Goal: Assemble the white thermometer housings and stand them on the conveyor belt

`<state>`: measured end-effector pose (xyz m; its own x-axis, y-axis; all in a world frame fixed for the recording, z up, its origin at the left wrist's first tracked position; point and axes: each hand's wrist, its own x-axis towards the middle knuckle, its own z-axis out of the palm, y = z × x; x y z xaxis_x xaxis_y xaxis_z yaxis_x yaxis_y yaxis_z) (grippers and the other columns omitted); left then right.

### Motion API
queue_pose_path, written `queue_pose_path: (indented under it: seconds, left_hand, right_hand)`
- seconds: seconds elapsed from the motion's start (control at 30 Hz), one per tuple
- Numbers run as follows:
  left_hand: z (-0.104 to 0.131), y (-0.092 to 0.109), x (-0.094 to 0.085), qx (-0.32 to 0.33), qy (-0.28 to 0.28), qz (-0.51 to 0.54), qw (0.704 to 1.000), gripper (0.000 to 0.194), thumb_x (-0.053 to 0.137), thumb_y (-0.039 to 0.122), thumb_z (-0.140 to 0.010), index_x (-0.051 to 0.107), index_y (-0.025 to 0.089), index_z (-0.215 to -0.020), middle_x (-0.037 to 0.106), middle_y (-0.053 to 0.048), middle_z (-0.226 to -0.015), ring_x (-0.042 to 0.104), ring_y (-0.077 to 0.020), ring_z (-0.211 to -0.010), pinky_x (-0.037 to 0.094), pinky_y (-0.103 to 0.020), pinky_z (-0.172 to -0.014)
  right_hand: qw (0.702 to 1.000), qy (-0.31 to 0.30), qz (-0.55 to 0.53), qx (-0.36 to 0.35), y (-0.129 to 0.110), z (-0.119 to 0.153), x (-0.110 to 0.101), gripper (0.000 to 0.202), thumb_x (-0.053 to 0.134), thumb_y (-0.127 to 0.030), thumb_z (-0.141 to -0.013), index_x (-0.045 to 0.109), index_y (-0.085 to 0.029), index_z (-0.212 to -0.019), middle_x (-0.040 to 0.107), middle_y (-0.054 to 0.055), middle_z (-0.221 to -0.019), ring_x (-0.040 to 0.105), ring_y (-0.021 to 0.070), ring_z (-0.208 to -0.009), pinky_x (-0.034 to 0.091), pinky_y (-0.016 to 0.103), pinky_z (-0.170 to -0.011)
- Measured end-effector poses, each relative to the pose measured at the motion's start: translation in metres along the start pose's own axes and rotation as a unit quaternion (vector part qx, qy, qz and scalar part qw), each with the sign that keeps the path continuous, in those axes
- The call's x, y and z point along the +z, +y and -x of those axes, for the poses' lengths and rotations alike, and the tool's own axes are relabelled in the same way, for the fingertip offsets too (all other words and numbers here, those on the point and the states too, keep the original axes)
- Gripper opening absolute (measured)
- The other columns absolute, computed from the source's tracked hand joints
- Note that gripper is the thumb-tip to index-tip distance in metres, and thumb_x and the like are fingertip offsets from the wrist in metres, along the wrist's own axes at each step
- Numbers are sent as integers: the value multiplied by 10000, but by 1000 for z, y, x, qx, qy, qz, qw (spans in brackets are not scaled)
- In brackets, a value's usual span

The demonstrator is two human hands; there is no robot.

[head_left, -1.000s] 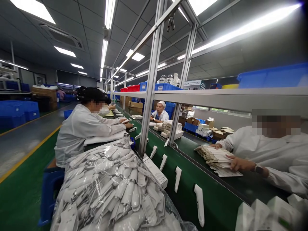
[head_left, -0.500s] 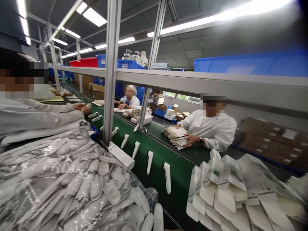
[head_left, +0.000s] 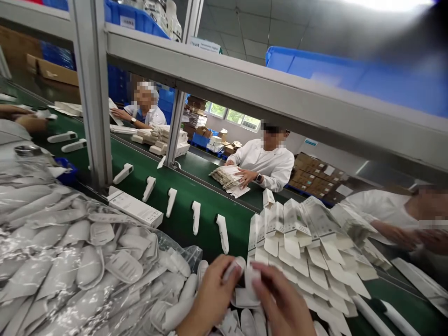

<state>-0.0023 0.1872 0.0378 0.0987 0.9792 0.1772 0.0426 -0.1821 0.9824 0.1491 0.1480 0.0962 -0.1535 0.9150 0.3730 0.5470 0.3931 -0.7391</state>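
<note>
My left hand (head_left: 217,288) is closed round a white rounded plastic cover (head_left: 235,267) at the bottom centre of the view. Close beside it, my right hand (head_left: 282,298) pinches another white plastic piece (head_left: 250,279), slightly blurred and partly hidden by the fingers. Below both hands lie loose white covers (head_left: 248,321). A large heap of similar covers in clear plastic bags (head_left: 87,261) fills the left foreground. Beyond my hands, several white gun-shaped thermometers (head_left: 222,233) lie spaced along the green conveyor belt (head_left: 206,249).
Stacked open white cartons (head_left: 308,252) stand to the right of my hands. One closed white box (head_left: 136,206) rests at the belt's near edge. A metal post (head_left: 91,98) and shelf beam (head_left: 245,77) cross ahead. Co-workers in white coats (head_left: 268,161) sit across and at right.
The view has swung right and down. Both my hands have come into view, holding white plastic pieces. Another person now shows at the right edge.
</note>
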Motion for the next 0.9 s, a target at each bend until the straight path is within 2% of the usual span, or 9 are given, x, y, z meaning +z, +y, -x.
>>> queue_pose_path:
  seconds: [0.07,0.17,0.27,0.37,0.47,0.57,0.67,0.8,0.9]
  left_hand:
    - [-7,-2,-4,-49,102,68,991,412,504,558,-906,676,203,-1024,678,-51,-941,603,-233,-916,454,-313,-832]
    - [-15,-6,-9,-99,182,124,970,491,579,631,-826,680,200,-1039,688,-35,-883,612,-241,-872,467,-315,-795]
    - [-18,-9,-9,-111,204,154,960,501,625,638,-785,694,198,-1014,681,-27,-833,619,-232,-849,487,-305,-769]
    - [-20,-10,-6,-137,197,217,946,505,642,633,-774,675,194,-1020,645,-17,-771,623,-215,-781,524,-306,-709]
    - [-23,-8,-3,-185,178,298,919,499,659,614,-769,638,185,-1024,614,-3,-701,620,-188,-660,556,-313,-631]
    - [-24,-2,-3,-225,160,320,906,444,648,573,-791,618,179,-993,585,15,-604,584,-158,-533,535,-280,-520]
    - [-25,3,-5,-233,164,321,903,368,653,506,-797,613,173,-947,573,19,-588,573,-141,-508,516,-250,-478]
    - [-26,6,-7,-256,176,321,895,361,696,459,-768,626,183,-990,571,21,-636,610,-152,-612,551,-252,-529]
    - [-27,3,-6,-262,160,305,902,374,702,473,-758,633,181,-982,570,20,-620,598,-159,-610,563,-274,-540]
  right_hand:
    - [995,13,-37,88,16,-38,3,381,556,-510,-865,730,-268,-1102,715,86,-1112,673,270,-986,577,358,-795]
    - [995,-20,-24,90,47,-83,27,326,598,-433,-837,746,-233,-1048,729,68,-982,669,244,-888,552,345,-775]
    - [990,-68,64,108,76,-105,52,270,574,-313,-833,747,-246,-1030,725,47,-966,666,226,-856,526,339,-782]
    - [972,-91,177,127,93,-109,65,419,513,-198,-854,630,-232,-1255,714,63,-1064,666,227,-933,494,341,-856]
    - [948,-99,274,128,100,-105,74,555,450,-134,-878,446,-138,-1433,673,144,-1161,645,262,-1035,474,358,-894]
    - [928,-74,338,136,102,-103,82,508,390,-112,-900,481,-76,-1399,643,206,-1155,628,297,-1044,470,378,-894]
    - [931,-29,330,152,100,-104,82,488,392,-111,-904,512,-66,-1375,633,215,-1172,605,303,-1086,454,389,-941]
    - [968,32,184,167,76,-93,54,422,437,-232,-938,581,-110,-1316,676,151,-1140,624,269,-1042,479,397,-945]
    - [976,150,20,156,29,-63,28,470,506,-398,-940,572,-161,-1340,687,106,-1100,654,226,-927,545,365,-824]
